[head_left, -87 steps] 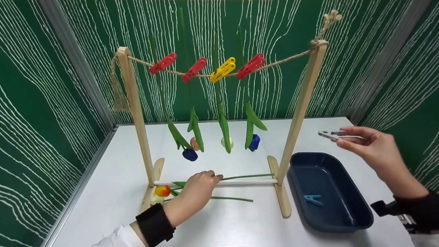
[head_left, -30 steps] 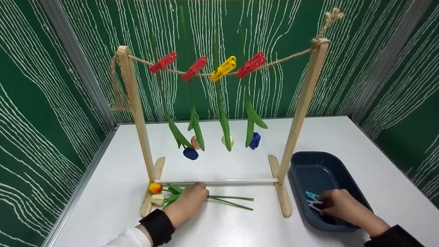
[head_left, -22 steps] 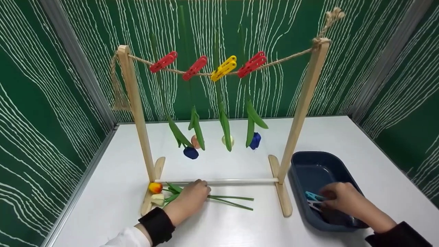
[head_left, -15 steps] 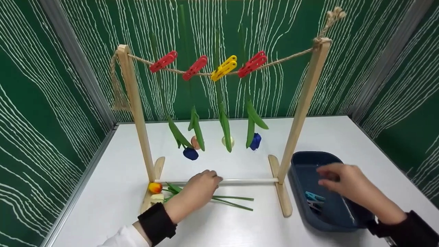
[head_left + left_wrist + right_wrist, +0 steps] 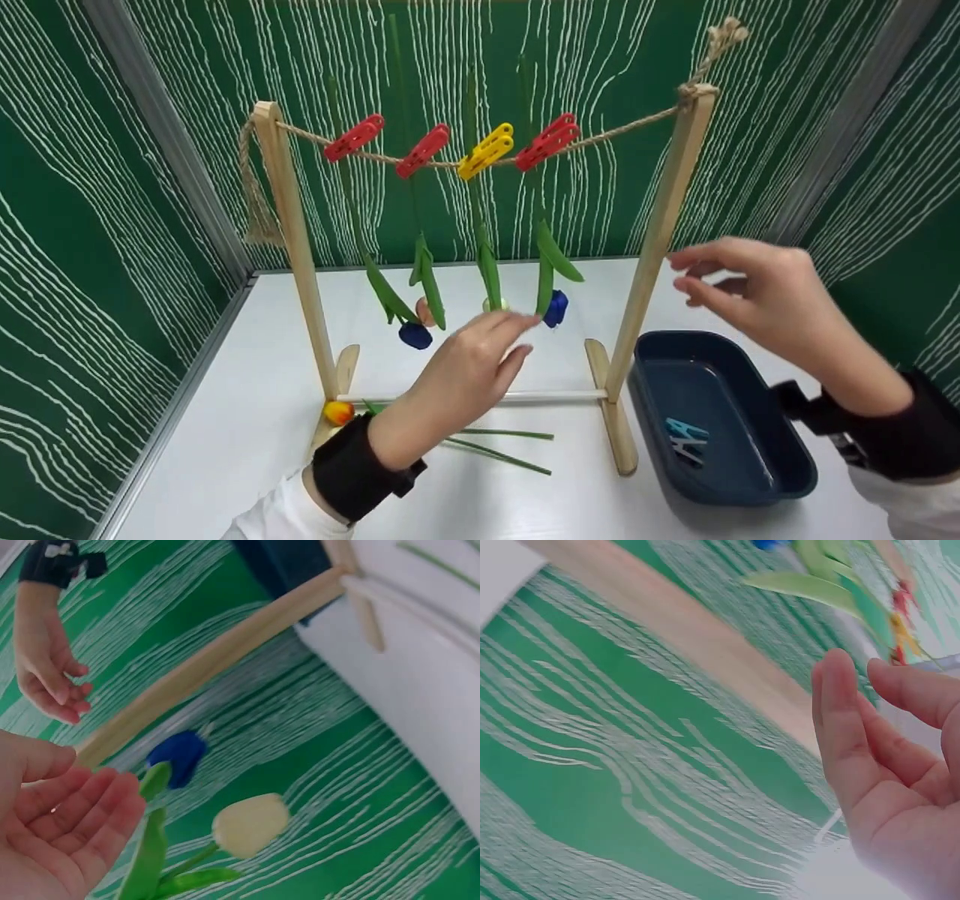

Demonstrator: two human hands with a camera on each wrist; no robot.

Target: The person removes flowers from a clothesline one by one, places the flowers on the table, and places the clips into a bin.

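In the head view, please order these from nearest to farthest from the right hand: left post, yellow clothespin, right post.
From the right hand:
1. Right post, immediately left.
2. Yellow clothespin, upper middle.
3. Left post, far left.

Just behind the bare left hand [image 5: 469, 364] sits a wide black band [image 5: 349, 478] with a small black block [image 5: 409, 477] at its edge and a white sleeve [image 5: 281, 514] beyond, while the bare right hand [image 5: 784, 304] has a matching band [image 5: 904, 439], a protruding block [image 5: 804, 406] and another white sleeve [image 5: 911, 502] behind it.
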